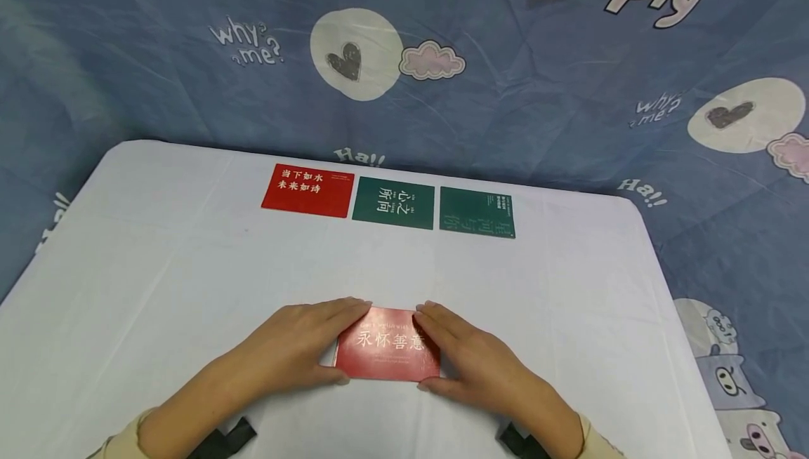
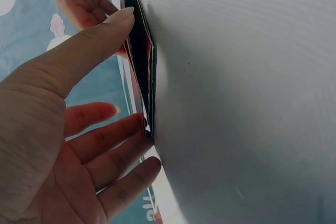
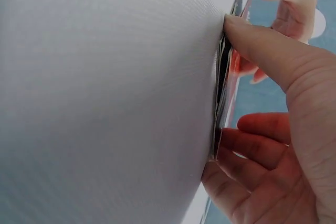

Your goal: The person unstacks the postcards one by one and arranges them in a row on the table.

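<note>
The stack (image 1: 387,366) lies on the near part of the white table (image 1: 189,290), between the person's 2 hands, with a red card uppermost. Its long axis runs left to right, from 1 hand to the other, roughly in line with the far row. Neither hand is nearer: both touch it.

The left hand (image 1: 297,347) holds the left end, thumb at the near edge and fingertips at the far edge. The right hand (image 1: 477,357) holds the right end the same way, its fingers partly over the top face. Each grip spans the short side, thumb well apart from the fingers. The wrist views show several layers with gaps between them; how many, one cannot tell.

Straight ahead of the stack, well apart from it, 3 cards lie side by side near the table's far edge: the far red card (image 1: 307,196) at left, the middle green card (image 1: 423,206), then the right green card (image 1: 477,210).
</note>
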Motion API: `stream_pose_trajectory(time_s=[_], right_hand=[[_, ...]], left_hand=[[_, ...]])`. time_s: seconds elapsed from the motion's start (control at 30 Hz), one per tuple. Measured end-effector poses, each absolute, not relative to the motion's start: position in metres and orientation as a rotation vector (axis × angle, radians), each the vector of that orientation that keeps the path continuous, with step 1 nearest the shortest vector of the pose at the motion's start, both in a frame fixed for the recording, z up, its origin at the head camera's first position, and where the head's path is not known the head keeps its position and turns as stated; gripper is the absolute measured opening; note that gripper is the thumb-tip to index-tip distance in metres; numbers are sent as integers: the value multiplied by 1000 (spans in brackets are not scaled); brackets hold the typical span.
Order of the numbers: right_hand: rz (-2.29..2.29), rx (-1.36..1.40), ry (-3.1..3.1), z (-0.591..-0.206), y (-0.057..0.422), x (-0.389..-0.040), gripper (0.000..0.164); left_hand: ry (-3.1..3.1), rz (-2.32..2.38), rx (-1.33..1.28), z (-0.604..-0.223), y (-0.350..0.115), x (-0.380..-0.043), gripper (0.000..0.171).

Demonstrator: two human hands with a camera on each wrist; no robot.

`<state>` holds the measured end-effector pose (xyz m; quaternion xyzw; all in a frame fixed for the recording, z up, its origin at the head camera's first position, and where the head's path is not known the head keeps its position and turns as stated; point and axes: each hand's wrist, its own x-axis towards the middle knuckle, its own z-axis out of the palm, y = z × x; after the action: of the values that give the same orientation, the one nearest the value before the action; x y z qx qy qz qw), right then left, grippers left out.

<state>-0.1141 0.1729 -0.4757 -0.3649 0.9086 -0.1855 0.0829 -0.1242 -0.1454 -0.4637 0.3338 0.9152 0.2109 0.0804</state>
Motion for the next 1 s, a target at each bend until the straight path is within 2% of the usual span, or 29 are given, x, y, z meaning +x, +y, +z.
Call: stream_pose_trajectory(time_s=[0.6, 1.0], right_hand=[[-559, -1004, 2687, -469, 173, -113, 93], [-532, -991, 2748, -458, 180, -121, 93]], left_hand=[[2679, 627, 917, -456, -141, -125, 99], [2713, 636, 989, -445, -134, -134, 99]])
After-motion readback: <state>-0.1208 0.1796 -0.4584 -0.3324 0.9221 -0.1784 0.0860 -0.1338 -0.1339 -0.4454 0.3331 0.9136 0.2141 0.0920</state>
